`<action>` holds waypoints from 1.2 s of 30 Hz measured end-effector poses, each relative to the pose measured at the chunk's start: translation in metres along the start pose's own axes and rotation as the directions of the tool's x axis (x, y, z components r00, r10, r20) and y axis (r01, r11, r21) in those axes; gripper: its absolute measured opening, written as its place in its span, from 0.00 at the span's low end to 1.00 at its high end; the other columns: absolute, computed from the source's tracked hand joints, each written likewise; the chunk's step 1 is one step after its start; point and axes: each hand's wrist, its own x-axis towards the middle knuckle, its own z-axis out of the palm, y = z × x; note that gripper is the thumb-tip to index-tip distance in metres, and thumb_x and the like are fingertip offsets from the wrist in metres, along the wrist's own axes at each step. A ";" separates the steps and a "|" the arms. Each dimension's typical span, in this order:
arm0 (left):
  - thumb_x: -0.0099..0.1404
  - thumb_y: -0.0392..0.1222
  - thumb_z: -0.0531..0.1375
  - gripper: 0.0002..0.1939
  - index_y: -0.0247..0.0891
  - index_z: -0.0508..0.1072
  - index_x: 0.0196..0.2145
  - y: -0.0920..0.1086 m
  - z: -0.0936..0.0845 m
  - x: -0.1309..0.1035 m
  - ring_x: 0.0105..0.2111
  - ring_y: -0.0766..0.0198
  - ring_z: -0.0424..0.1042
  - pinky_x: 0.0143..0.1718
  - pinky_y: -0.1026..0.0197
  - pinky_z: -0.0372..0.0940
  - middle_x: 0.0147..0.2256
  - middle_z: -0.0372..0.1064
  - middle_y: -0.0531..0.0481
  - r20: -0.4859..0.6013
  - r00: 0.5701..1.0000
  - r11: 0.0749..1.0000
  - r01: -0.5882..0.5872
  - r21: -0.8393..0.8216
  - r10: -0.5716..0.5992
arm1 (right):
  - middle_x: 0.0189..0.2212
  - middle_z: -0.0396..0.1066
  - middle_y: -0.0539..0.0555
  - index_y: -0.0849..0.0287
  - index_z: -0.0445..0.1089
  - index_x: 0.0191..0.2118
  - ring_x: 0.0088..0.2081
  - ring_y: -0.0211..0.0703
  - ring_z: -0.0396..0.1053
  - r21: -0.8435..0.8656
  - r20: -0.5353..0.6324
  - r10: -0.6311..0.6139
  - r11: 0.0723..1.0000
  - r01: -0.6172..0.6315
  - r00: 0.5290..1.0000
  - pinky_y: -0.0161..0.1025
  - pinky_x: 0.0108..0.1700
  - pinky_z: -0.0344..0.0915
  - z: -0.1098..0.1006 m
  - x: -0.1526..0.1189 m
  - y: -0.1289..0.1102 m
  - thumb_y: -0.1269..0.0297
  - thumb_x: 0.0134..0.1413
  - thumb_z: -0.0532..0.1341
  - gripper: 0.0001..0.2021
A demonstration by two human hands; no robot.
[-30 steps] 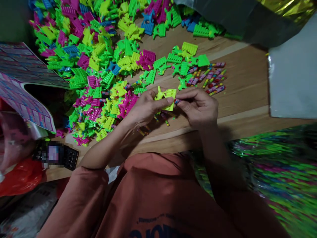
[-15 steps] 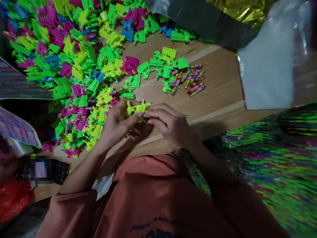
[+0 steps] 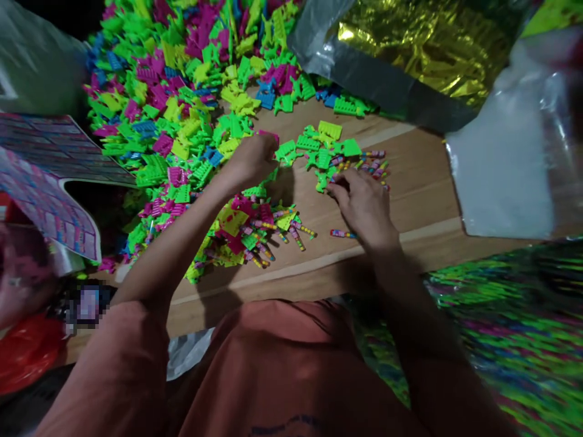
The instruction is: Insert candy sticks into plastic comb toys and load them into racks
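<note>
Sticks (image 3: 376, 154) just past my right hand (image 3: 365, 203), pink toy (image 3: 269, 136) at my left hand (image 3: 254, 160).
The sticks lie on the table (image 3: 423, 182) at mixed slants, the farthest nearly crosswise, some hidden behind my right knuckles, so of my 2 hands the right is nearer. Its thumb and forefinger curl close together beside a green toy (image 3: 321, 181); I can't tell whether they pinch anything. 1 lone stick (image 3: 339, 233) lies crosswise near my wrist. My left fingers bend down by the pink toy, tips hidden, hold unclear.
</note>
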 end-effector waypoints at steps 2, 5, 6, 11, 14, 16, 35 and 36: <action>0.64 0.35 0.69 0.19 0.35 0.84 0.54 0.005 0.015 0.033 0.56 0.40 0.77 0.63 0.42 0.69 0.53 0.81 0.34 0.060 0.994 0.982 0.078 0.170 -0.090 | 0.43 0.80 0.61 0.52 0.76 0.44 0.45 0.61 0.78 -0.025 -0.024 0.023 0.999 -0.023 0.999 0.61 0.55 0.77 0.004 -0.002 0.000 0.50 0.73 0.68 0.11; 0.64 0.40 0.76 0.32 0.26 0.80 0.63 0.017 0.031 0.056 0.71 0.27 0.66 0.73 0.35 0.60 0.68 0.70 0.21 0.109 0.984 0.934 0.094 0.346 -0.139 | 0.39 0.79 0.58 0.52 0.75 0.47 0.39 0.56 0.76 0.011 -0.045 0.069 0.998 -0.069 0.997 0.58 0.51 0.78 0.005 -0.004 0.004 0.57 0.68 0.69 0.08; 0.63 0.42 0.78 0.35 0.24 0.79 0.64 0.021 0.034 0.058 0.73 0.25 0.62 0.75 0.34 0.57 0.70 0.68 0.20 0.117 0.984 0.922 0.081 0.379 -0.135 | 0.38 0.78 0.57 0.53 0.75 0.48 0.38 0.55 0.75 0.037 -0.049 0.086 0.996 -0.084 0.995 0.56 0.49 0.79 0.004 -0.004 0.005 0.60 0.66 0.69 0.08; 0.61 0.38 0.78 0.37 0.34 0.78 0.67 0.023 0.034 0.049 0.74 0.28 0.62 0.75 0.34 0.58 0.71 0.68 0.28 0.150 0.984 0.936 0.041 0.351 -0.100 | 0.43 0.80 0.56 0.53 0.78 0.60 0.40 0.52 0.78 0.144 -0.096 0.020 0.990 -0.006 0.995 0.53 0.48 0.81 -0.002 -0.005 -0.005 0.66 0.64 0.64 0.20; 0.59 0.38 0.77 0.38 0.34 0.77 0.66 0.018 0.028 0.033 0.65 0.33 0.74 0.68 0.39 0.68 0.63 0.76 0.30 0.130 0.991 0.997 0.026 0.070 -0.035 | 0.49 0.80 0.57 0.51 0.78 0.63 0.44 0.50 0.80 0.252 -0.097 -0.022 0.967 0.046 0.995 0.51 0.50 0.82 -0.003 -0.004 -0.017 0.64 0.70 0.62 0.20; 0.58 0.40 0.77 0.33 0.35 0.80 0.61 0.020 0.024 0.015 0.59 0.39 0.79 0.64 0.43 0.73 0.58 0.80 0.34 0.127 0.992 0.968 0.016 -0.251 0.016 | 0.53 0.79 0.57 0.50 0.78 0.64 0.47 0.50 0.81 0.319 -0.091 -0.035 0.946 0.062 0.995 0.52 0.54 0.82 -0.003 -0.003 -0.026 0.63 0.72 0.62 0.19; 0.52 0.47 0.88 0.26 0.40 0.79 0.39 0.049 0.033 -0.080 0.34 0.63 0.82 0.38 0.61 0.78 0.33 0.81 0.54 0.294 0.946 0.193 0.317 -0.929 -0.138 | 0.47 0.86 0.54 0.46 0.86 0.52 0.50 0.52 0.84 0.581 -0.022 -0.073 0.810 0.073 0.997 0.52 0.54 0.83 0.000 -0.022 -0.057 0.49 0.74 0.70 0.11; 0.52 0.47 0.88 0.26 0.40 0.79 0.39 0.051 0.033 -0.081 0.35 0.62 0.83 0.38 0.60 0.78 0.33 0.82 0.54 0.313 0.937 0.187 0.340 -0.922 -0.157 | 0.47 0.86 0.54 0.45 0.86 0.52 0.50 0.52 0.84 0.579 -0.019 -0.074 0.812 0.071 0.997 0.52 0.53 0.83 0.000 -0.022 -0.058 0.49 0.73 0.70 0.11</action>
